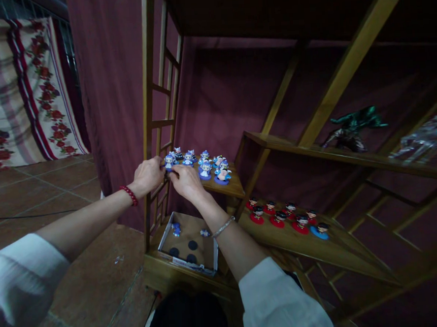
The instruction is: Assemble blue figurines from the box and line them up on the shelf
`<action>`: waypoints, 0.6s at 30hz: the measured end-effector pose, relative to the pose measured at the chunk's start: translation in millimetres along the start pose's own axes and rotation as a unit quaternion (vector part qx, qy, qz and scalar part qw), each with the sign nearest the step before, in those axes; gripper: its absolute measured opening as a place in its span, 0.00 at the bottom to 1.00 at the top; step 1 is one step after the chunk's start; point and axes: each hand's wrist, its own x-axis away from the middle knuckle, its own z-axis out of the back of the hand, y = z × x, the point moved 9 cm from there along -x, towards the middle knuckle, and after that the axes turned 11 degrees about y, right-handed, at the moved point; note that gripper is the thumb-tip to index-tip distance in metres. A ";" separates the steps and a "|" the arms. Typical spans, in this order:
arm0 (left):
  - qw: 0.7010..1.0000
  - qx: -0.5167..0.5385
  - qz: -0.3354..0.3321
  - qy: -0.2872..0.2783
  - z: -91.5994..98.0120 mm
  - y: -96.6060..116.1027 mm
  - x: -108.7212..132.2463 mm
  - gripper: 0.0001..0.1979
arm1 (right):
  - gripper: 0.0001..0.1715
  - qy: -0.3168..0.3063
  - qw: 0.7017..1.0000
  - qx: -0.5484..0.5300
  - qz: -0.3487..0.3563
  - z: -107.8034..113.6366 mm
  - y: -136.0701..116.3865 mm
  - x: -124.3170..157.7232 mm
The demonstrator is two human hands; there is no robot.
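Observation:
Both hands meet at the front left corner of a small wooden shelf, around a purple-and-white figurine (pixel 169 160). My left hand (pixel 148 176) has its fingers closed against the figurine's left side. From the right, my right hand (pixel 187 181) pinches low, at the figurine's base. The fingertips are partly hidden. Similar figurines on purple round bases stand close by, among them a white-and-purple one (pixel 204 169) and one with blue at its sides (pixel 222 175).
Below, an open cardboard box (pixel 214 262) holds two small figurines and several dark discs. Several red-based figurines (pixel 277 219) and a blue-based one (pixel 321 230) stand on a lower right shelf. Higher right are a green sculpture (pixel 360 120) and a clear one (pixel 424 133). A lattice frame (pixel 147 113) rises at left.

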 end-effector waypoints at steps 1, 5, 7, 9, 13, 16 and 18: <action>1.000 0.001 -0.002 -0.001 -0.1 -0.5 0.2 0.17 | 0.13 -0.001 1.000 0.001 -0.002 0.2 0.1 -0.1; 1.000 -0.011 0.007 -0.010 -0.9 -3.3 -0.1 0.18 | 0.13 -0.001 1.000 0.002 -0.001 1.5 -0.7 -0.6; 1.000 -0.015 0.010 -0.014 -1.3 -3.5 -0.7 0.18 | 0.13 -0.002 1.000 0.001 0.002 1.9 -1.0 -0.7; 1.000 -0.014 0.005 -0.016 -2.0 -2.6 -1.8 0.18 | 0.13 -0.004 1.000 -0.007 0.007 1.5 -0.9 -0.8; 1.000 -0.010 -0.002 -0.019 -3.6 -2.1 -3.6 0.19 | 0.14 -0.009 1.000 -0.024 0.014 -0.2 0.4 -0.7; 1.000 -0.016 0.008 -0.021 -2.5 -2.8 -2.7 0.19 | 0.14 -0.005 0.999 -0.032 0.015 -0.4 1.3 -0.6; 0.999 -0.023 0.018 -0.023 -1.0 -2.8 -1.2 0.18 | 0.14 0.000 0.999 -0.036 0.018 -0.1 1.1 -0.4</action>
